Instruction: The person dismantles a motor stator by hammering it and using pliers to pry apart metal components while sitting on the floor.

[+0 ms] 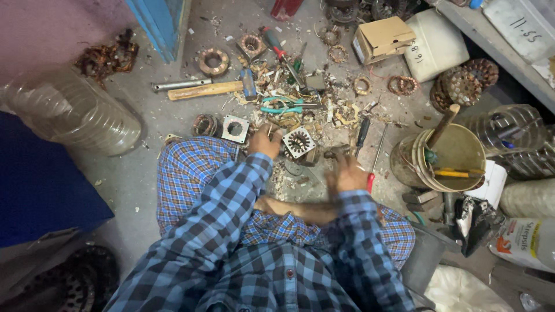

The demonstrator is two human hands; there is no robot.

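Note:
I sit on a concrete floor in a blue checked shirt. My left hand [265, 140] grips the left side of a square metal motor stator [299, 142] and holds it on the floor in front of my knees. My right hand [346, 172] is blurred with motion and is closed around a small hammer [337, 152] just to the right of the stator. Wood chips and scraps of copper wire [341, 112] lie scattered around the stator.
A wooden-handled hammer [205, 90], teal pliers [281, 106], screwdrivers [276, 45] and more stators [235, 127] lie ahead. A bucket [442, 157] with tools stands at the right, a cardboard box [383, 37] beyond it. A large clear plastic bottle [69, 112] lies at the left.

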